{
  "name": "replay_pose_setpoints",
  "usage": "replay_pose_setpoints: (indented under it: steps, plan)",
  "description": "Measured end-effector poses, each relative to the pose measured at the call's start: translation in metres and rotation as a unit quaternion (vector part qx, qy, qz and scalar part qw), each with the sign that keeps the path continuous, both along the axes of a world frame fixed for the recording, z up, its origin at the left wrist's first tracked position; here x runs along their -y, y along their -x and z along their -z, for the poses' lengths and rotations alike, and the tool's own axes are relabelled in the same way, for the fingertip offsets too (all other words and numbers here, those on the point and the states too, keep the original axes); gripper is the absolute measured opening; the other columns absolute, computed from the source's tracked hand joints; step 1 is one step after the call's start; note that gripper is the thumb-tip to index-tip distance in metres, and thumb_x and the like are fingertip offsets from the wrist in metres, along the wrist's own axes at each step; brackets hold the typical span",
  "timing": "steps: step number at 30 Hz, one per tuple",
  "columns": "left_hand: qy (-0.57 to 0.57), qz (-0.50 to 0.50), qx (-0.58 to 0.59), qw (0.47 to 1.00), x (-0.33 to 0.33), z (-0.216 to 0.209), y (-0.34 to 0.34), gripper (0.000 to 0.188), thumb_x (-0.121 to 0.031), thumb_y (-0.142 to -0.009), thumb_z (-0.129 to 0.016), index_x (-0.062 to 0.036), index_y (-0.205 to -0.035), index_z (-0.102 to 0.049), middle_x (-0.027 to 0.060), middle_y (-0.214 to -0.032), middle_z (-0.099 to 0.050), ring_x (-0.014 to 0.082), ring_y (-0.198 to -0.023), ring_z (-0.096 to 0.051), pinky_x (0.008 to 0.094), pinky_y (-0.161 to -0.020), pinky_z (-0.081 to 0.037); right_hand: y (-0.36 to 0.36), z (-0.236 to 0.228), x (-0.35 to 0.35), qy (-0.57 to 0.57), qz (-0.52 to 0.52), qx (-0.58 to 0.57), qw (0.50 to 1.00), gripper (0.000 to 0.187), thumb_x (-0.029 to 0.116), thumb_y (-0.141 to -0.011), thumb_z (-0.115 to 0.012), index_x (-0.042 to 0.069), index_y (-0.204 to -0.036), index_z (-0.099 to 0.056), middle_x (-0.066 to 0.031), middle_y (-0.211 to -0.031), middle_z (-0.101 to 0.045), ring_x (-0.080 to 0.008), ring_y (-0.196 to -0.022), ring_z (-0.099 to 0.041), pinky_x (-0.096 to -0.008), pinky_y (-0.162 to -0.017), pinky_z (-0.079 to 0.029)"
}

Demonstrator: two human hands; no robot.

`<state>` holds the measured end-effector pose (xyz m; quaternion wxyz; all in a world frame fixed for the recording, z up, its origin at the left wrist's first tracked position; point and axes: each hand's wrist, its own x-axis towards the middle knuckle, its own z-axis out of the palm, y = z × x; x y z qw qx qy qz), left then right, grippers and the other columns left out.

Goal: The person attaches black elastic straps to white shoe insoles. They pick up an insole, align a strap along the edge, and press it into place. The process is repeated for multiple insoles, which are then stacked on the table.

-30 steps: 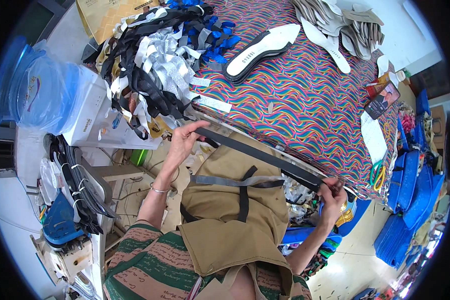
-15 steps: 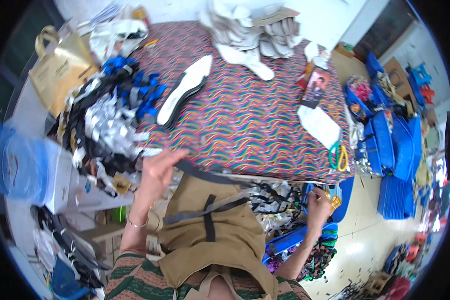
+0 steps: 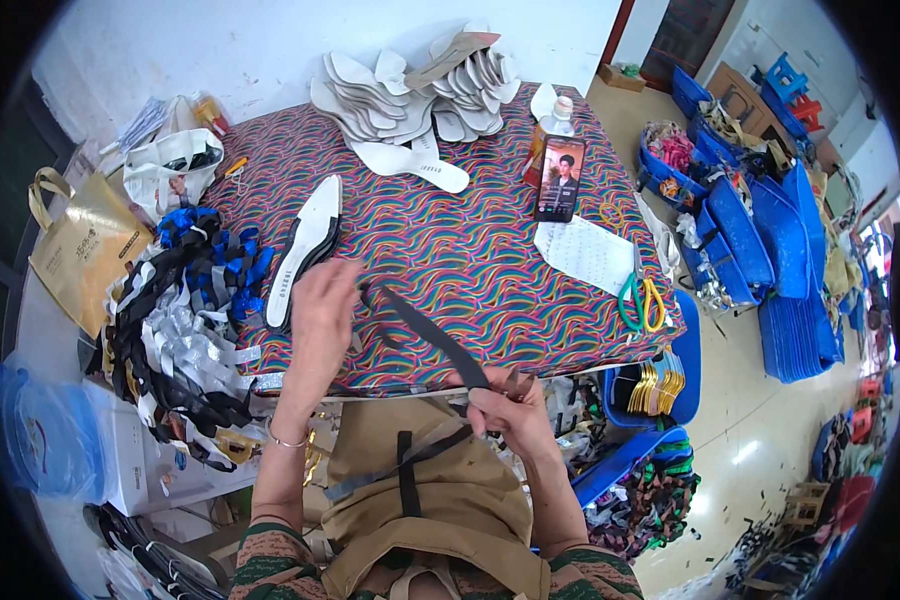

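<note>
A dark strap (image 3: 425, 325) stretches slantwise over the table's front edge. Its lower end is pinched in my right hand (image 3: 510, 408), whose fingers are closed, with a small dark pointed piece I cannot make out showing beside them. My left hand (image 3: 322, 305) hovers by the strap's upper end, its fingers smeared by motion, so whether they grip it is unclear. Just behind that hand lies a stack of insoles (image 3: 305, 250), white on top and dark below. Further grey and black straps (image 3: 405, 465) lie across the brown apron (image 3: 470, 480) on my lap.
A patterned cloth covers the table (image 3: 440, 260). On it are a pile of pale insoles (image 3: 400, 110), a phone (image 3: 558, 180) before a bottle (image 3: 558, 118), a white sheet (image 3: 585, 258) and scissors (image 3: 642, 300). Strap bundles (image 3: 190, 320) hang left; blue bins (image 3: 690, 360) stand right.
My right hand has come from the blue bin on the right to the middle and now holds the strap. My left hand has moved up toward the insole stack. The view has shifted.
</note>
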<state>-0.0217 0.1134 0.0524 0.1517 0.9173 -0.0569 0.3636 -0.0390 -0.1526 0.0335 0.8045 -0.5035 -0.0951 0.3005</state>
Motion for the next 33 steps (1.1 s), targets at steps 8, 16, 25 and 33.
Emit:
replay_pose_setpoints:
  steps: [8, 16, 25, 33]
  plan:
    - [0.678, 0.211, -0.431, 0.557, 0.06, 0.046, 0.032, 0.045, -0.037, -0.101, -0.045, 0.003, -0.11, -0.064, 0.0126, -0.098, -0.07, 0.0191, -0.086, -0.066, 0.0334, -0.075, -0.051, -0.001, 0.033, -0.004, 0.084, 0.012, 0.005, 0.996, 0.027, 0.012, -0.093, -0.06, 0.002, -0.118, -0.061, 0.001, -0.066, -0.06, 0.0005, -0.054, -0.043, -0.0182, -0.046, -0.027]
    - [0.814, 0.195, -0.286, 0.466, 0.068, 0.035, -0.012, 0.039, -0.025, -0.1, -0.05, 0.0042, -0.127, -0.052, 0.0127, -0.083, -0.066, 0.0203, -0.066, -0.063, 0.0296, -0.058, -0.051, 0.051, 0.061, 0.014, 0.147, -0.119, -0.011, 0.982, 0.033, 0.014, -0.096, -0.055, 0.005, -0.127, -0.06, 0.0036, -0.068, -0.056, -0.0018, -0.067, -0.047, -0.0204, -0.06, -0.037]
    - [0.772, 0.237, -0.212, 0.551, 0.08, 0.028, -0.025, 0.034, -0.022, -0.102, -0.047, -0.0002, -0.127, -0.053, 0.0048, -0.071, -0.059, 0.01, -0.052, -0.048, 0.0224, -0.045, -0.033, 0.054, 0.094, 0.038, 0.372, -0.185, 0.153, 0.897, 0.026, 0.015, -0.094, -0.06, 0.005, -0.118, -0.067, -0.0038, -0.076, -0.067, -0.0065, -0.075, -0.059, -0.0247, -0.068, -0.047]
    - [0.727, 0.23, -0.276, 0.585, 0.097, 0.018, -0.016, 0.032, -0.015, -0.102, -0.044, -0.0015, -0.13, -0.053, 0.0036, -0.064, -0.053, 0.0079, -0.049, -0.04, 0.0213, -0.044, -0.03, -0.046, 0.03, 0.015, 0.186, 0.11, 0.136, 0.967, 0.02, 0.009, -0.091, -0.061, 0.0, -0.107, -0.068, -0.0092, -0.096, -0.069, -0.0117, -0.084, -0.062, -0.0263, -0.074, -0.049]
